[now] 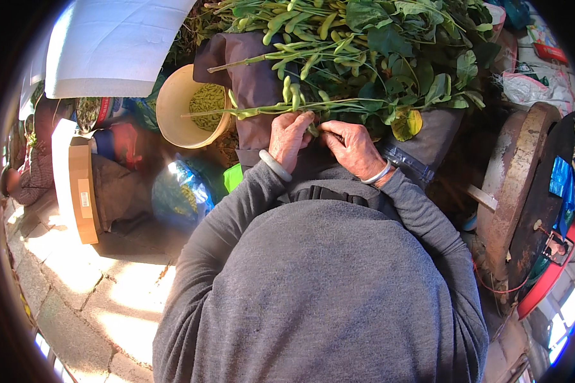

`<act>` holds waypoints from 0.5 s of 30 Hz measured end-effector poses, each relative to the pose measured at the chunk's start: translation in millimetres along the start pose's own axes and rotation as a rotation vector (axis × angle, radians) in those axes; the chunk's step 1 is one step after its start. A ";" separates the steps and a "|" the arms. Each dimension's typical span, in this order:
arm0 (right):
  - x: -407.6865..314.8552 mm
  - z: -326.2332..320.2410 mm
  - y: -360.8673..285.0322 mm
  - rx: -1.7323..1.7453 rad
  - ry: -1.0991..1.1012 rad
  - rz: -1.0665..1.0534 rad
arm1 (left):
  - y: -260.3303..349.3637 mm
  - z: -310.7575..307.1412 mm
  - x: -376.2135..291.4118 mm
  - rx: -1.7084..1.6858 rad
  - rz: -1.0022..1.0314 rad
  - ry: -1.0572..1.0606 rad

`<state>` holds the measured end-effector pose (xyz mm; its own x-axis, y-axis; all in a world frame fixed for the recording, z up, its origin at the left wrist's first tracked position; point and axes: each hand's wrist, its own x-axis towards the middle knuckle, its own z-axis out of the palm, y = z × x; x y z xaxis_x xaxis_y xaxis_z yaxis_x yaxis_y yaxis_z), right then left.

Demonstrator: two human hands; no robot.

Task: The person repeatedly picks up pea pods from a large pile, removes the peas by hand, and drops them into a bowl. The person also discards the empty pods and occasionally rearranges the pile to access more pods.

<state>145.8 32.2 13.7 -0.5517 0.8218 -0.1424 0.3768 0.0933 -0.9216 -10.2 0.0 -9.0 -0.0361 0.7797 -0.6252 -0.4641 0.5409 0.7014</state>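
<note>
Leafy soybean stalks with green pods [335,52] lie across my lap. My left hand [290,136], with a pale bangle at the wrist, pinches a small green piece, most likely a pod, between thumb and fingers. Close beside it, my right hand [352,146] has its fingers curled around something mostly hidden, perhaps a stem; a silvery bangle circles that wrist. Just above both hands runs a stalk [330,105] bearing a few pods. Left of my lap, a cream plastic bucket [170,115] stands tilted in view, with loose green pods [207,106] inside.
A white foam board [110,48] is at the upper left, above a cardboard box [82,191]. A blue-tinted plastic bag [179,194] sits below the bucket. On the right stands a large rusty round metal object [515,186]. White woven sacking [536,91] lies behind it. Stone paving [72,306] shows at lower left.
</note>
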 end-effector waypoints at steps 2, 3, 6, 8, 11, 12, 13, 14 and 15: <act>0.8 1.4 0.7 -0.025 0.026 -0.050 | -2.5 -5.9 1.2 0.015 0.039 -0.029; 2.2 -1.2 -0.1 0.015 -0.015 -0.004 | -0.1 -6.1 0.1 0.046 0.042 -0.037; 14.1 -15.9 -7.1 0.086 -0.042 0.039 | 8.5 -4.0 -6.2 0.116 0.051 -0.047; 31.6 -26.0 -10.7 -0.103 0.136 0.008 | 6.3 -10.3 -5.1 0.202 0.043 -0.126; 61.4 -35.0 7.8 -0.403 0.104 -0.021 | 5.3 -16.8 -5.7 0.254 0.021 -0.182; 71.3 -38.1 9.5 -0.397 -0.092 0.114 | 5.8 -17.6 -5.2 0.259 0.016 -0.189; 77.2 -38.2 7.9 -0.369 -0.219 0.169 | 6.1 -17.1 -5.3 0.239 0.024 -0.197; 78.6 -37.9 6.9 -0.351 -0.235 0.166 | 6.4 -16.3 -5.5 0.219 0.032 -0.205; 80.0 -37.1 6.6 -0.334 -0.256 0.162 | 6.6 -16.2 -6.0 0.197 0.040 -0.209</act>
<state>131.7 119.5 9.7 -0.6164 0.6792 -0.3983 0.6696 0.1860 -0.7191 -27.4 -6.2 -6.2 0.1422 0.8385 -0.5261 -0.2842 0.5437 0.7897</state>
